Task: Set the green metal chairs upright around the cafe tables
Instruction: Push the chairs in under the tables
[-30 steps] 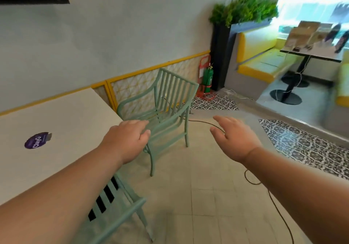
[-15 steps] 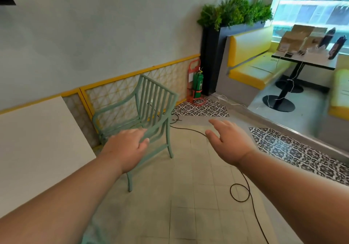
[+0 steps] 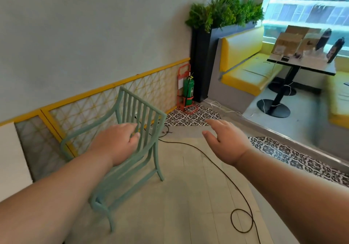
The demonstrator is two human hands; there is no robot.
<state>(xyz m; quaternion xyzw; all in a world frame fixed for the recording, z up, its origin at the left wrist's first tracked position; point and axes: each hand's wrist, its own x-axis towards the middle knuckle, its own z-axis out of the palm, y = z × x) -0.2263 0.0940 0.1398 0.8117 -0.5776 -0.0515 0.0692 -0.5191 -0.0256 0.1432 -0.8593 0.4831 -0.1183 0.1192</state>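
Note:
A green metal chair (image 3: 139,111) with a slatted back stands upright on its legs beside the wall, its seat facing left toward a white table (image 3: 11,160) at the left edge. My left hand (image 3: 117,145) hovers in front of the chair's seat and armrest, fingers loosely curled, holding nothing. My right hand (image 3: 224,141) is stretched out to the right of the chair, over the floor, with its fingers apart and empty.
A black cable (image 3: 234,190) runs across the tiled floor and loops at the lower right. A green fire extinguisher (image 3: 188,90) in a red stand sits by a black planter (image 3: 200,62). Yellow booth seats (image 3: 245,68) and a dark table (image 3: 302,66) are on a raised step.
My view has swung right: the white table has slid almost out of view and a second chair at the bottom is gone. Both hands have stayed outstretched and now appear nearer the chair.

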